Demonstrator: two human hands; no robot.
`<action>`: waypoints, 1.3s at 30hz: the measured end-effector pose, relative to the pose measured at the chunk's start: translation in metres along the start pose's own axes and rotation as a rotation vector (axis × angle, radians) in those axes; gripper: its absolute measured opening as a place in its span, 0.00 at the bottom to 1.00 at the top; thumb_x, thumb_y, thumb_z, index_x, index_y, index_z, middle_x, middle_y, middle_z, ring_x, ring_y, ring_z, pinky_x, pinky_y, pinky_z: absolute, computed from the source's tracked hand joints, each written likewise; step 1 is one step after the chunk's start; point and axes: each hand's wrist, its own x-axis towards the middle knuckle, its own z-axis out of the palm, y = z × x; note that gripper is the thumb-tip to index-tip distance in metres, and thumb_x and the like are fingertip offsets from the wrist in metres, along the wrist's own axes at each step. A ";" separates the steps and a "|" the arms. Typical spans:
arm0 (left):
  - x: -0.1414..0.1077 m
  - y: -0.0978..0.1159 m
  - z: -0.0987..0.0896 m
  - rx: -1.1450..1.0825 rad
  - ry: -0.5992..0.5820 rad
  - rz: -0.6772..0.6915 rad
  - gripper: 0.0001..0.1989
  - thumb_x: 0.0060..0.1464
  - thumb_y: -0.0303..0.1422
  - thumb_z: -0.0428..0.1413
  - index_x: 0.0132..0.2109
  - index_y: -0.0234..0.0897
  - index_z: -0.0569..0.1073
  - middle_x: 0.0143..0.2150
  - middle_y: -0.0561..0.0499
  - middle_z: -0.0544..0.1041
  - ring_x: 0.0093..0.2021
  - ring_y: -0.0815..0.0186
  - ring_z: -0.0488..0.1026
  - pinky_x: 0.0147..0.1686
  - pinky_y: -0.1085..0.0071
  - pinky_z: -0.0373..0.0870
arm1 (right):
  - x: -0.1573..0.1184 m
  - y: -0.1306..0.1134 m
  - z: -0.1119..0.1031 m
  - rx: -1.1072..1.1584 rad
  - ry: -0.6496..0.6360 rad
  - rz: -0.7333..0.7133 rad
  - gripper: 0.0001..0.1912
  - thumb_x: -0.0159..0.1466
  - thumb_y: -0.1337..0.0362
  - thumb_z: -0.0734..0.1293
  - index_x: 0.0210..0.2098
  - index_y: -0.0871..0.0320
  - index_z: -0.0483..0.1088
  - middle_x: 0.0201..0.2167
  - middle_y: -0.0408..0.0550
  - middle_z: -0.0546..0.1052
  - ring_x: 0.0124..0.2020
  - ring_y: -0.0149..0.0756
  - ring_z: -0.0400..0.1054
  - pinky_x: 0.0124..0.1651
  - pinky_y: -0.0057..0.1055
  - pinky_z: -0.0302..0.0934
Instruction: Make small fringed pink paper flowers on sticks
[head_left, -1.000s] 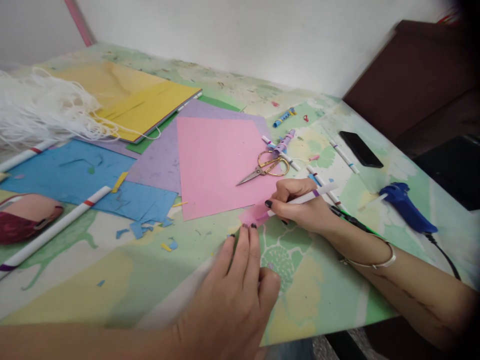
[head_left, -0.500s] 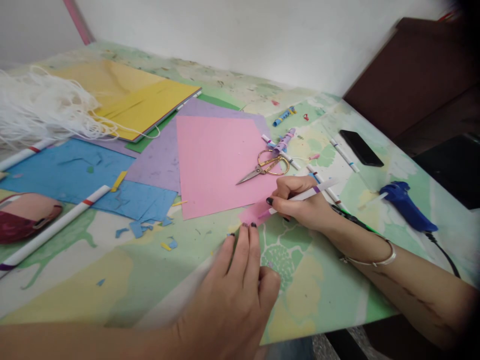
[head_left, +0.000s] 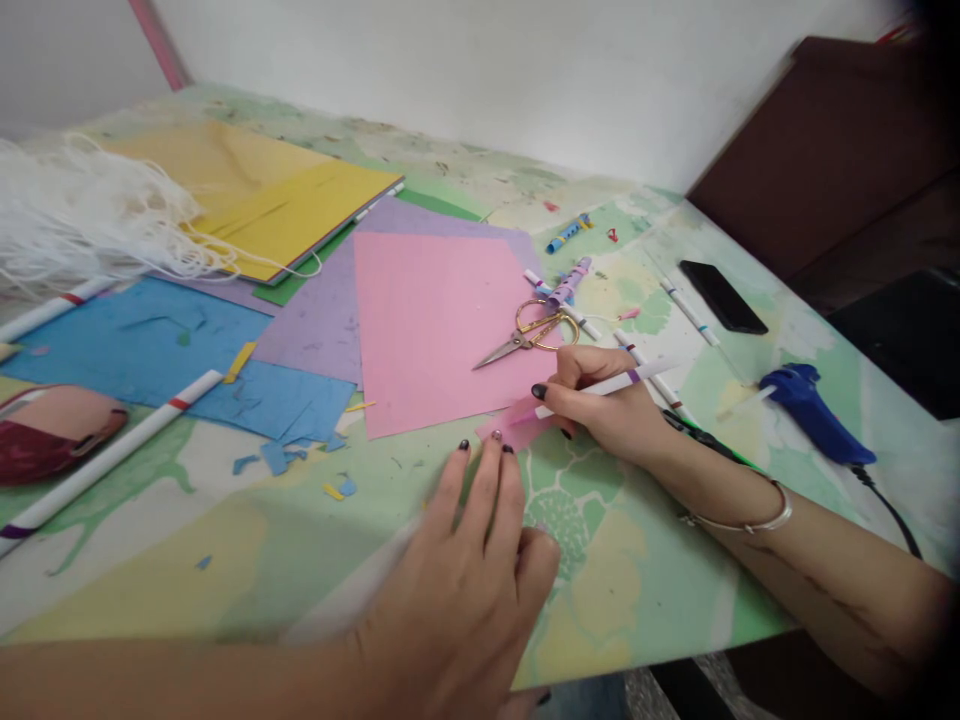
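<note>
My right hand grips a white marker with a purple band, its tip low over a small pink paper piece. On that piece's near edge rest the fingertips of my left hand, which lies palm down with fingers stretched out. Beyond them is a large pink sheet, whose near edge meets the small piece. Gold-handled scissors lie on this sheet, blades pointing left. A rolled purple paper piece sits by the scissors' handles.
Purple, blue and yellow sheets spread leftward, with white string on top. A blue glue gun and a phone lie right. Left are a white marker and a pink-and-maroon object.
The marker's tip has moved slightly up and right over the small pink piece. My left middle fingertip has shifted a little forward; both hands otherwise stay in place.
</note>
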 end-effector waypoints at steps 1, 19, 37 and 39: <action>0.001 -0.001 -0.002 -0.015 -0.019 -0.002 0.31 0.41 0.57 0.53 0.39 0.31 0.66 0.58 0.25 0.62 0.61 0.30 0.52 0.56 0.40 0.42 | 0.000 0.000 0.000 0.002 -0.012 -0.007 0.17 0.57 0.71 0.65 0.16 0.58 0.55 0.11 0.36 0.64 0.13 0.23 0.54 0.17 0.24 0.45; 0.002 -0.002 -0.004 -0.084 -0.098 -0.018 0.30 0.41 0.53 0.55 0.42 0.30 0.67 0.60 0.25 0.60 0.61 0.29 0.49 0.55 0.39 0.46 | -0.001 0.004 0.001 -0.052 0.007 -0.044 0.17 0.55 0.75 0.64 0.16 0.57 0.54 0.11 0.35 0.61 0.14 0.22 0.52 0.17 0.24 0.43; 0.003 -0.001 -0.007 -0.088 -0.131 -0.027 0.32 0.39 0.54 0.56 0.42 0.30 0.68 0.60 0.25 0.60 0.61 0.29 0.50 0.55 0.39 0.48 | -0.001 0.003 0.001 -0.034 -0.002 -0.018 0.17 0.55 0.74 0.65 0.16 0.58 0.54 0.11 0.35 0.61 0.13 0.22 0.51 0.17 0.23 0.43; 0.003 -0.002 -0.007 -0.086 -0.128 -0.025 0.32 0.39 0.53 0.57 0.42 0.30 0.68 0.60 0.26 0.60 0.61 0.30 0.49 0.55 0.39 0.47 | -0.001 0.003 0.001 -0.019 0.001 -0.011 0.17 0.55 0.74 0.64 0.16 0.57 0.54 0.10 0.35 0.62 0.13 0.22 0.51 0.16 0.24 0.43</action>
